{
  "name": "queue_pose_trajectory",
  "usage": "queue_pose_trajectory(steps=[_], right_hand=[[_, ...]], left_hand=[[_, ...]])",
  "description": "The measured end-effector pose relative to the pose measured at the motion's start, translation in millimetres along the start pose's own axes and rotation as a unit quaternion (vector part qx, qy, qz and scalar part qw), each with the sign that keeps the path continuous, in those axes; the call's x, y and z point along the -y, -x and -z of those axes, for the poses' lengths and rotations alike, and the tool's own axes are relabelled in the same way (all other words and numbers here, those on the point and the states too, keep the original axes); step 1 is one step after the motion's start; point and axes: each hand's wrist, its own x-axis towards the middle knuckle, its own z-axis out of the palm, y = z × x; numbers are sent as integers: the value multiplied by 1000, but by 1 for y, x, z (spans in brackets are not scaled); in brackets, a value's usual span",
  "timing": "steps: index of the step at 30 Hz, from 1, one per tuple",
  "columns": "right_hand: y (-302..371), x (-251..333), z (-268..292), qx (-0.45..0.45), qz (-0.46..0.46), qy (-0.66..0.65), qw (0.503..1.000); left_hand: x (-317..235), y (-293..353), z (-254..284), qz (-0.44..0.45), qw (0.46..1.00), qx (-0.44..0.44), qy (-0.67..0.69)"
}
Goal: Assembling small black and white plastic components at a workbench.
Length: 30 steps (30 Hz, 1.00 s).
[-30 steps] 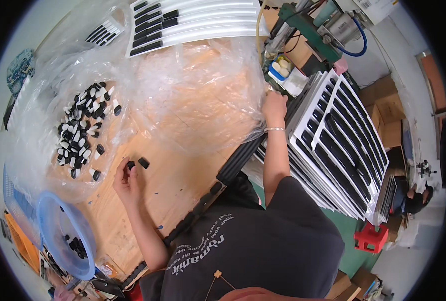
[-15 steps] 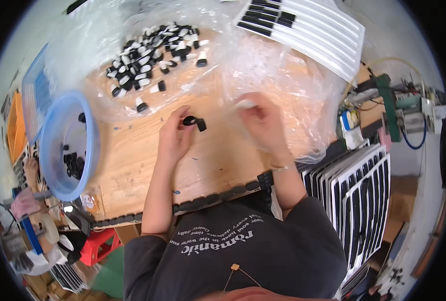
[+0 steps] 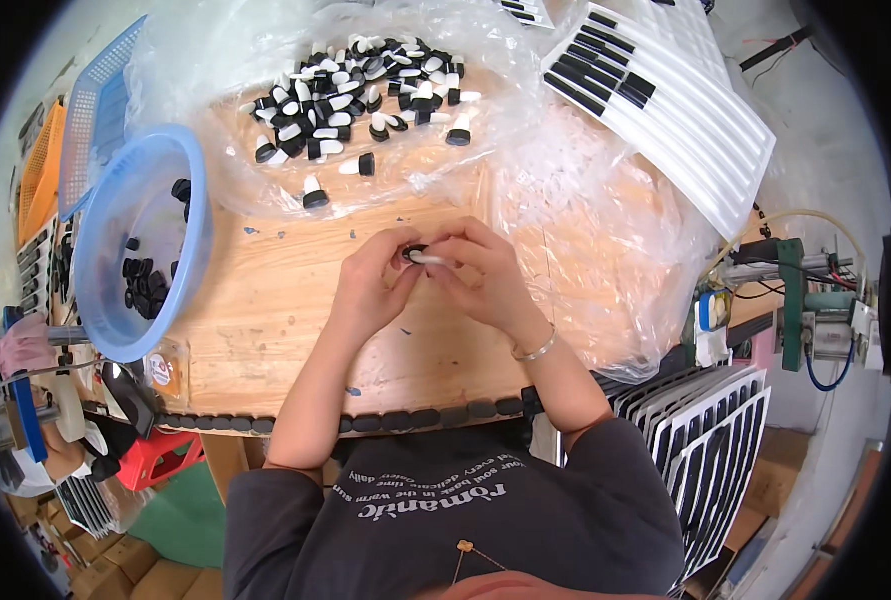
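Observation:
Above the middle of the wooden tabletop, my two hands meet, fingertips nearly touching. My left hand pinches a small black ring-shaped piece, its opening partly covered by fingers. Thumb and fingers of my right hand grip a small white tongue-shaped piece, whose end lies at the black ring's opening. Whether it sits inside the ring I cannot tell. Beyond my hands, a heap of black-and-white pieces lies on clear plastic, with a few strays, including one upright piece, on its near side.
On the left stands a blue basin holding loose black parts, with a blue basket behind it. Crumpled plastic and a white slotted tray lie at the right. Stacked trays and a green-framed device flank the table.
My right hand has come left with the white piece and met my left hand at the black ring. The whole view has shifted slightly.

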Motion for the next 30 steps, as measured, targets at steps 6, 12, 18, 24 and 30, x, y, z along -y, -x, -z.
queue_pose_trajectory(steps=[6,12,18,24,30], right_hand=[[3,1,3,19,12,18,1000],[1,-7,0,21,-5,-42,999],[8,-16,-6,-17,-200,-335,921],[10,-16,-11,-8,-165,-343,925],[9,-11,-11,1,-130,-344,930]], left_hand=[[-6,0,-1,-14,1000,8,-15],[-9,1,-4,1,1000,8,18],[-3,5,-15,64,948,-58,305],[-6,6,-14,91,936,-62,335],[-10,7,-14,78,942,-70,318]])
